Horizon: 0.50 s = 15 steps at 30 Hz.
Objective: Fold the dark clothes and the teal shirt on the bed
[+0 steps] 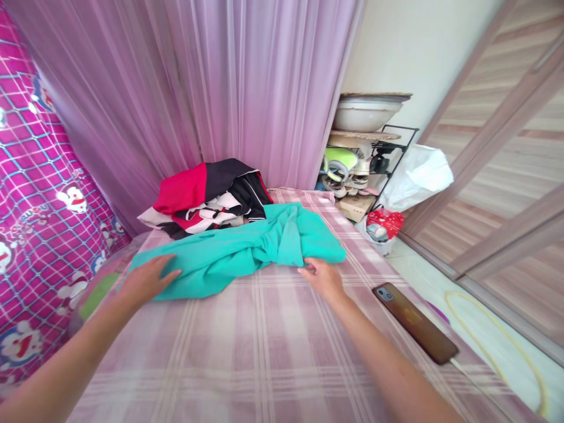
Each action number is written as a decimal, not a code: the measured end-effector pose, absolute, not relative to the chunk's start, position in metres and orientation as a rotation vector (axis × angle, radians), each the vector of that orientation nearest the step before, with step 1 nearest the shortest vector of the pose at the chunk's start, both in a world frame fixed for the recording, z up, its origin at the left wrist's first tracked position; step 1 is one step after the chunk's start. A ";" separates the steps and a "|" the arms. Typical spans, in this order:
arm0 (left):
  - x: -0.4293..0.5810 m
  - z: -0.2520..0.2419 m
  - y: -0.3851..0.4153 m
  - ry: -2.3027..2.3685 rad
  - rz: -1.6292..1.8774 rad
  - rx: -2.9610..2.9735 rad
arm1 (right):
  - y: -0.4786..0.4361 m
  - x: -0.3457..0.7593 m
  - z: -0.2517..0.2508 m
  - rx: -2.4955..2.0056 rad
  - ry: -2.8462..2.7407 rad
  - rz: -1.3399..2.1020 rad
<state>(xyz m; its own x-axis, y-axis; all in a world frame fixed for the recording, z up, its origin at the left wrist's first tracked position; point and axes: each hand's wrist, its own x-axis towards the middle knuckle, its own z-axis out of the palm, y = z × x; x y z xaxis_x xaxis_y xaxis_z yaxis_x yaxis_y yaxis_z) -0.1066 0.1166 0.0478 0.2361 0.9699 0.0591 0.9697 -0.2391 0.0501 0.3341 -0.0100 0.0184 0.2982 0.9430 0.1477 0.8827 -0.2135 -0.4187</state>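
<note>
A teal long-sleeved garment (224,258) lies stretched sideways across a checked cloth, its sleeve folded over the body on the right. My left hand (147,279) rests on the garment's left end, fingers stretched out and thumb apart. At the sleeve's end, my right hand (324,277) pinches the teal fabric between thumb and fingers. Just behind is a crumpled heap of red, black and white clothes (211,191), touching or nearly touching the teal garment.
The checked cloth (247,352) covers the surface before me. A phone (416,323) with a cable lies at its right side. Beyond the right edge stand a shoe rack (388,158), bags and a wardrobe (497,147). Purple curtains (264,88) hang behind.
</note>
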 end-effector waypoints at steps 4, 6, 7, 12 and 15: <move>-0.106 0.042 0.115 1.900 0.072 2.470 | -0.006 0.318 0.012 -2.155 -1.573 0.039; -0.105 0.041 0.113 1.882 0.061 2.484 | 0.004 0.321 0.032 -2.148 -1.579 -0.018; -0.104 0.040 0.112 1.882 0.054 2.483 | 0.011 0.326 0.048 -2.140 -1.570 -0.054; -0.100 0.035 0.107 1.911 0.021 2.445 | 0.056 0.348 0.146 -2.087 -1.484 -0.222; -0.093 0.038 0.103 1.981 -0.044 2.403 | 0.077 0.352 0.184 -2.048 -1.548 -0.297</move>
<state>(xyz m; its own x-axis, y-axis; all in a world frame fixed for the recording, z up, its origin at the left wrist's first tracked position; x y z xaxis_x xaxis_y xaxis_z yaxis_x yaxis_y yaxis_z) -0.0934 0.1029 0.0375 0.1907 0.9809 -0.0387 0.9816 -0.1907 0.0027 0.3522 0.0770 0.1837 0.3126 0.8168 0.4850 0.9382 -0.1858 -0.2919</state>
